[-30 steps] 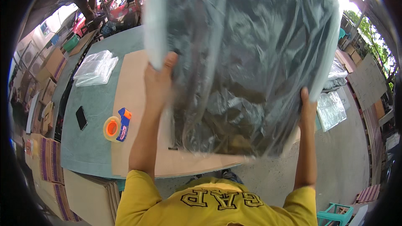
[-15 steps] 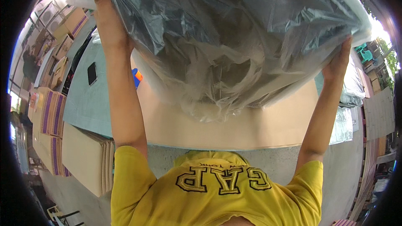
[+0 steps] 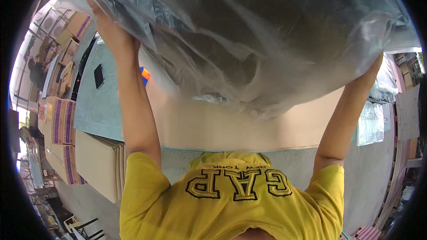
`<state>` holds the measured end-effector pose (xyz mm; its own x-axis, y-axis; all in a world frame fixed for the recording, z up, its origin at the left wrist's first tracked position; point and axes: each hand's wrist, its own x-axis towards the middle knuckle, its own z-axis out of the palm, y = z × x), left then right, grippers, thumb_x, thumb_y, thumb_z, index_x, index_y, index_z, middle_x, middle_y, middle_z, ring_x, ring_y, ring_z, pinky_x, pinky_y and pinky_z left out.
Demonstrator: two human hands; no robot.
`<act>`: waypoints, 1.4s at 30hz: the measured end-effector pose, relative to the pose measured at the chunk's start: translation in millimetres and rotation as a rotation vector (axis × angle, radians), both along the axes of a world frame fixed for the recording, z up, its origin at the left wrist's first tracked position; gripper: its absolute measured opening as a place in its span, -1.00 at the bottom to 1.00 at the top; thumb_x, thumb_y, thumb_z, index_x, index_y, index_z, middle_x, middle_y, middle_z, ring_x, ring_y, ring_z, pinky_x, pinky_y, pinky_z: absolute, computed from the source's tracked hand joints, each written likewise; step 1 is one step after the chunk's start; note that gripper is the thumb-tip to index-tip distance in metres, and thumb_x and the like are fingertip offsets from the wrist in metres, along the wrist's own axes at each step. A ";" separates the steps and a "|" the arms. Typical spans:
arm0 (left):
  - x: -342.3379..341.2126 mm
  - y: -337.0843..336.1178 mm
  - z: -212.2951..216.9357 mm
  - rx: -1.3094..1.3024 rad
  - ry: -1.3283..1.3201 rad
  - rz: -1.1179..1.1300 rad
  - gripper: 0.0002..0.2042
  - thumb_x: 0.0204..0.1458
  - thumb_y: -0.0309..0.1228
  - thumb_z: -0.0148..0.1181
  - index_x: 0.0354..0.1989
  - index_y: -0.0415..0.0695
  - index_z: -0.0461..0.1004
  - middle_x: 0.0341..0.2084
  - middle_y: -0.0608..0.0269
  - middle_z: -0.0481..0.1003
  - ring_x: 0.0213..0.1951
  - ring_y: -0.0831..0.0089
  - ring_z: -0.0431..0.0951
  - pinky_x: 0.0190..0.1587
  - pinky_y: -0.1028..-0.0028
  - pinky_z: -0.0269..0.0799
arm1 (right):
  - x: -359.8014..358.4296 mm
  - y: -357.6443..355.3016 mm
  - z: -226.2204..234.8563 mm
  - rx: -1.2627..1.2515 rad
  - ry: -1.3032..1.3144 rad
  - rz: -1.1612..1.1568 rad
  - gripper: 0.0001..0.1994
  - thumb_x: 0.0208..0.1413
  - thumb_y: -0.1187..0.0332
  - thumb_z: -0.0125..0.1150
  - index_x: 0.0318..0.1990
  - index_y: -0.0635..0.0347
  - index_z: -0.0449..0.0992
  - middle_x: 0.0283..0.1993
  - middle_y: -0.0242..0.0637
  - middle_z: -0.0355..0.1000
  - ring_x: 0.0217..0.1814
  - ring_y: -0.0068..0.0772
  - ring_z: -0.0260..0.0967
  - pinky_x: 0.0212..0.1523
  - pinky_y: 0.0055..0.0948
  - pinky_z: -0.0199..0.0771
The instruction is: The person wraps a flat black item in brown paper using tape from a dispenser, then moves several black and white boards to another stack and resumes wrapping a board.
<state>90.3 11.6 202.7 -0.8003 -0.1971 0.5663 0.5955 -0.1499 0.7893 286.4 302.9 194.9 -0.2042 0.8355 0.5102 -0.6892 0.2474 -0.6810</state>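
A large, crumpled clear plastic bag (image 3: 249, 35) spreads across the upper part of the view, raised above the table. It looks dark and greyish; I cannot tell what, if anything, is inside. My left hand (image 3: 111, 26) grips the bag's left side, its thumb showing and the other fingers hidden behind the film. At the right side, my right hand (image 3: 375, 67) holds the plastic too, with its fingers covered by the folds. Beneath the bag lies a broad brown cardboard sheet (image 3: 213, 129) on the table.
A black phone (image 3: 98, 77) rests on the green tabletop (image 3: 91, 106) at left, and a blue and orange object (image 3: 145, 75) sits beside my left forearm. Folded cardboard (image 3: 98, 162) and boxes (image 3: 58, 120) stand at the left. Plastic packs (image 3: 371, 122) lie at the right.
Both hands have come down slightly and moved farther apart, the left outward to the left and the right outward to the right. The bag has spread wider, and its folds have shifted.
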 end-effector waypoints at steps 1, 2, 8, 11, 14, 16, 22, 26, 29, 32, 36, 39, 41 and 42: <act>1.6 9.2 3.2 0.029 0.010 -0.024 -0.34 0.09 0.14 -0.35 -0.02 -0.31 0.24 -0.10 0.10 0.33 -0.12 0.35 0.35 -0.07 0.46 0.27 | 2.8 6.2 2.3 0.012 -0.030 -0.012 -0.57 0.04 0.12 0.04 -0.10 0.33 0.39 -0.10 -0.17 0.36 -0.13 -0.38 0.29 -0.13 -0.46 0.29; -1.5 7.6 3.7 0.059 0.022 -0.047 -0.33 0.08 0.14 -0.36 -0.02 -0.31 0.24 -0.10 0.09 0.33 -0.12 0.34 0.35 -0.06 0.45 0.26 | -0.3 11.5 5.8 0.024 -0.041 -0.003 -0.56 0.02 0.13 0.06 -0.09 0.34 0.38 -0.10 -0.17 0.35 -0.12 -0.37 0.29 -0.12 -0.45 0.28; -24.6 -3.0 -7.8 0.114 0.059 -0.064 -0.30 0.09 0.14 -0.39 -0.01 -0.37 0.21 -0.07 0.05 0.32 -0.09 0.29 0.31 0.00 0.39 0.18 | 3.8 48.2 -10.7 0.036 -0.161 0.025 -0.50 -0.10 0.18 0.19 -0.06 0.37 0.33 -0.07 -0.17 0.32 -0.06 -0.35 0.25 -0.05 -0.42 0.25; -28.5 -16.5 -31.9 -0.158 0.156 0.092 -0.33 0.13 0.08 -0.42 -0.04 -0.43 0.20 -0.10 0.04 0.33 -0.10 0.31 0.28 -0.01 0.40 0.17 | -1.5 67.0 -77.5 -0.001 -0.376 0.044 -0.46 -0.17 0.21 0.25 -0.05 0.39 0.31 -0.06 -0.17 0.31 -0.03 -0.34 0.23 -0.02 -0.41 0.23; -26.7 -13.4 -107.7 -0.169 0.062 0.127 -0.40 0.17 0.00 -0.44 -0.06 -0.42 0.21 -0.14 0.09 0.34 -0.14 0.38 0.25 -0.05 0.46 0.15 | 12.8 60.4 -190.1 -0.017 -0.698 0.045 -0.41 -0.23 0.24 0.31 -0.04 0.40 0.29 -0.04 -0.17 0.29 0.00 -0.33 0.21 0.01 -0.39 0.21; -33.6 -23.1 -207.7 -0.074 -0.016 0.155 -0.40 0.13 0.05 -0.38 -0.13 -0.35 0.28 -0.22 0.14 0.35 -0.21 0.41 0.26 -0.14 0.42 0.19 | 19.0 15.5 -262.8 -0.008 -0.782 0.134 -0.38 -0.27 0.26 0.36 -0.03 0.42 0.28 -0.03 -0.17 0.28 0.02 -0.32 0.19 0.03 -0.38 0.20; -23.6 -15.4 -274.3 -0.431 -0.275 0.192 -0.39 0.11 0.10 -0.39 -0.66 -0.26 0.19 -0.70 0.29 0.21 -0.58 0.49 0.11 -0.58 0.36 0.00 | 3.9 1.8 -296.8 0.106 -0.688 0.061 -0.31 -0.29 0.14 0.41 -0.04 0.43 0.27 -0.11 -0.14 0.33 -0.08 -0.34 0.26 -0.07 -0.43 0.27; -9.2 -16.0 -255.5 -0.646 -0.426 0.194 -0.40 0.15 0.00 -0.39 -0.46 -0.40 0.34 -0.56 -0.06 0.45 -0.42 0.18 0.46 -0.36 0.27 0.28 | 12.8 -6.5 -245.6 0.023 -0.990 0.084 -0.44 -0.25 0.02 0.35 -0.28 0.42 0.42 -0.37 -0.20 0.41 -0.28 -0.42 0.34 -0.23 -0.45 0.33; -17.6 -10.7 -275.2 -0.773 -0.290 0.173 -0.45 0.13 0.00 -0.33 -0.46 -0.33 0.34 -0.58 -0.16 0.42 -0.48 0.00 0.44 -0.41 0.15 0.29 | 6.5 10.0 -237.7 -0.079 -1.306 0.196 -0.43 -0.21 -0.09 0.26 -0.43 0.40 0.46 -0.48 -0.19 0.42 -0.37 -0.45 0.36 -0.32 -0.45 0.33; -31.1 -18.7 -295.8 -1.060 -0.483 0.027 -0.53 0.14 -0.07 -0.31 -0.33 -0.30 0.35 -0.46 -0.25 0.44 -0.32 -0.18 0.43 -0.30 0.06 0.31 | -5.2 15.5 -242.8 -0.038 -1.620 0.206 -0.35 -0.17 -0.23 0.13 -0.48 0.39 0.45 -0.50 -0.18 0.41 -0.41 -0.46 0.33 -0.34 -0.44 0.31; -25.7 -8.5 -297.9 -1.148 -0.480 0.022 -0.59 0.15 -0.14 -0.30 -0.30 -0.28 0.32 -0.44 -0.29 0.42 -0.29 -0.25 0.39 -0.26 0.00 0.29 | 13.1 23.6 -286.6 -0.021 -1.449 0.300 -0.31 -0.15 -0.30 0.03 -0.50 0.36 0.46 -0.52 -0.22 0.39 -0.41 -0.40 0.32 -0.30 -0.38 0.29; -24.9 -7.5 -288.9 -1.144 -0.492 -0.005 -0.60 0.14 -0.15 -0.29 -0.31 -0.30 0.33 -0.43 -0.31 0.42 -0.29 -0.26 0.39 -0.25 0.00 0.29 | 14.6 27.9 -291.0 -0.032 -1.480 0.341 -0.28 -0.12 -0.31 -0.02 -0.48 0.39 0.46 -0.53 -0.17 0.40 -0.40 -0.29 0.34 -0.30 -0.35 0.29; -23.6 -9.7 -287.7 -1.137 -0.479 -0.013 -0.60 0.14 -0.16 -0.29 -0.32 -0.30 0.33 -0.43 -0.32 0.41 -0.29 -0.26 0.39 -0.25 0.00 0.28 | 12.1 32.5 -285.3 0.034 -1.618 0.348 -0.26 -0.12 -0.32 -0.06 -0.47 0.41 0.46 -0.52 -0.10 0.40 -0.39 -0.25 0.35 -0.30 -0.32 0.29; -23.7 -10.4 -286.6 -1.151 -0.478 -0.018 -0.60 0.14 -0.16 -0.29 -0.32 -0.30 0.34 -0.43 -0.32 0.41 -0.29 -0.26 0.39 -0.25 0.00 0.28 | 11.1 33.5 -280.2 0.069 -1.685 0.351 -0.25 -0.11 -0.33 -0.07 -0.47 0.41 0.46 -0.52 -0.07 0.40 -0.39 -0.23 0.35 -0.30 -0.31 0.29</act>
<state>66.6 1.3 -83.9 -0.9709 0.2333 0.0538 0.2177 0.7666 0.6040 297.4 336.4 -85.3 -0.6638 0.6249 -0.4109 0.6942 0.3103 -0.6495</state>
